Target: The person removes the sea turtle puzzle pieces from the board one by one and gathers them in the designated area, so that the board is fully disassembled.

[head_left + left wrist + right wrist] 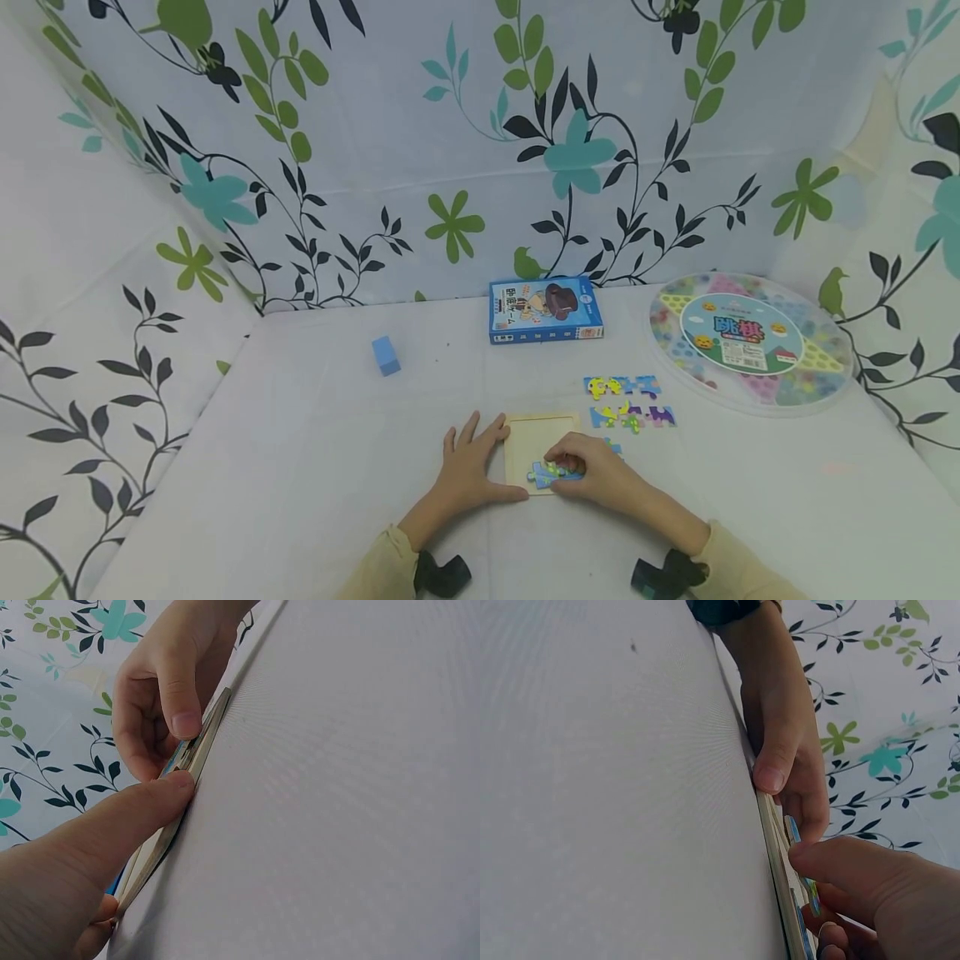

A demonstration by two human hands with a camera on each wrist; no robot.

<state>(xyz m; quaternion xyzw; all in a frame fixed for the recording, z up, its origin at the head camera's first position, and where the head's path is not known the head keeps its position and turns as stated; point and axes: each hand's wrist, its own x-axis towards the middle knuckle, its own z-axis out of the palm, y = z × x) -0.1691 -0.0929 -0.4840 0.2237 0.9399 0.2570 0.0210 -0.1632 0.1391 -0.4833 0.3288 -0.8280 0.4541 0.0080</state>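
Note:
A shallow wooden puzzle tray (525,437) lies on the white table in front of the person. The left hand (471,467) is spread along its left side, fingers straight near the far corner, thumb (150,799) against the near edge. Over the tray's lower right, the right hand (600,475) pinches a jigsaw piece (813,894) between thumb and fingers; it stands tilted above the tray in the right wrist view. Blue and yellow-green puzzle pieces (542,477) show in the tray's lower part, partly hidden by the right hand.
Two rows of loose puzzle pieces (622,386) lie right of the tray, with another piece (612,446) partly behind the right hand. Farther back are a blue box (546,310), a round clear board-game case (750,342) and a small blue block (386,356). Patterned cloth (450,150) hangs behind.

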